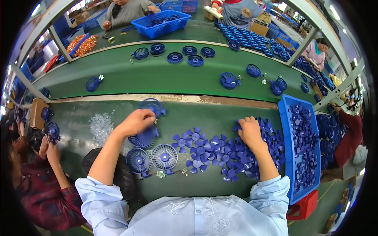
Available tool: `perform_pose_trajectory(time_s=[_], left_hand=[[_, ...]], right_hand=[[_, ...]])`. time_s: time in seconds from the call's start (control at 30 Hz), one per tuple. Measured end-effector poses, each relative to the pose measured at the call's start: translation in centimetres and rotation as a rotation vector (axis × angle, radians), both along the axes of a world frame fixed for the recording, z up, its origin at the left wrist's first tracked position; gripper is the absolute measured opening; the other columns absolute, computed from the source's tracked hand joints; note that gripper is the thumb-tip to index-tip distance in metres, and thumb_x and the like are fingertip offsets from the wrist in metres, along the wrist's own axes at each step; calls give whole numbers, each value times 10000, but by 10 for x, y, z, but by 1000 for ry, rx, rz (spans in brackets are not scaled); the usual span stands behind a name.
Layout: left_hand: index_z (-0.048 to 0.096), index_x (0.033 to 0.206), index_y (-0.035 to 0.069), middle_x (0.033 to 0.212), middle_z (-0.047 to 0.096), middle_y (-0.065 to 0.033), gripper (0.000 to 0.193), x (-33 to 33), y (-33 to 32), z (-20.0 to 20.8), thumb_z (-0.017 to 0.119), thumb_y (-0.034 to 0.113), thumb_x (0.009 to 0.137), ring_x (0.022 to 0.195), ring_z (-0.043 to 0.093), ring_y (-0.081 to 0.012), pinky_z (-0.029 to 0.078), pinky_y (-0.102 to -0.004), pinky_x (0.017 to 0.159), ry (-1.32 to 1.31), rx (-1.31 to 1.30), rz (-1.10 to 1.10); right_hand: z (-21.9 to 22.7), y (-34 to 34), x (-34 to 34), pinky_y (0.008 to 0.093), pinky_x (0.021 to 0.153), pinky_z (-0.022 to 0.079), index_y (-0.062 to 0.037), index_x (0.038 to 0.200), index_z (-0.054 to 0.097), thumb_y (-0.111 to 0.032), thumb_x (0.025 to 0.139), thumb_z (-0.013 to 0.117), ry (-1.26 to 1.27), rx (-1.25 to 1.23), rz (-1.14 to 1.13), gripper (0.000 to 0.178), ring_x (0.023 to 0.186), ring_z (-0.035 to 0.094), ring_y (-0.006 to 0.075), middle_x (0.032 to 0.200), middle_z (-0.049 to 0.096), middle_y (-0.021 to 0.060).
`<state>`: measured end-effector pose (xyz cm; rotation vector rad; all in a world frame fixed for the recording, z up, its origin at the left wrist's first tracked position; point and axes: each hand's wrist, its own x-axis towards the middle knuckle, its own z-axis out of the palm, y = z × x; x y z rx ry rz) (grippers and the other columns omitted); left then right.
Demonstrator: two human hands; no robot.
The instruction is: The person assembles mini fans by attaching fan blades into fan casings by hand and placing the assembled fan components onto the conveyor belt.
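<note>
My left hand [138, 122] is closed in a pinch beside a round blue fan housing [151, 105]. Blurred blue shows just below the fingers, and what they hold is not clear. Closer to me lie two more fan housings, one with a blue centre [138, 160] and one with a pale centre [164, 157]. A small green circuit board [160, 174] with wires lies by them. My right hand [251, 133] reaches into a loose spread of blue fan blades [226, 158], its curled fingers on a blade at the spread's far side.
A blue tray [289, 157] full of fan blades stands at right, above a red stool [303, 206]. Clear small pieces [101, 126] lie at left. Beyond a ledge, a green conveyor belt [157, 80] carries fan parts. Co-workers sit left, right and across; one holds a fan housing [52, 130].
</note>
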<state>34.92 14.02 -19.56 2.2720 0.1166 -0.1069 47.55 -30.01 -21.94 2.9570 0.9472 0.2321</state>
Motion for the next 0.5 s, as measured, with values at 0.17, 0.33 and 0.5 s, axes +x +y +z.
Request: perform_pose_trajectory(time_s=[0.17, 0.33, 0.5], left_hand=[[652, 1030, -18, 919, 693, -133, 204, 5, -18, 5, 640, 134, 895, 856, 656, -219, 510, -336, 797, -102, 113, 86], [669, 1032, 10, 955, 697, -166, 296, 24, 4, -25, 692, 239, 847, 899, 675, -321, 521, -417, 786, -249, 351, 407], [649, 1021, 14, 863, 664, -234, 226, 34, 4, -37, 609, 196, 893, 878, 648, -399, 507, -450, 780, -77, 431, 327]], right_hand=[[1, 53, -17, 436, 778, 503, -37, 995, 659, -201, 708, 794, 92, 199, 173, 357, 936, 600, 347, 920, 633, 150], [9, 89, -22, 461, 711, 541, -36, 930, 630, -221, 724, 787, 177, 93, 133, 318, 865, 646, 355, 927, 635, 188], [14, 94, -25, 482, 725, 530, -25, 1014, 607, -209, 755, 777, 246, 102, 133, 361, 860, 649, 398, 928, 627, 206]])
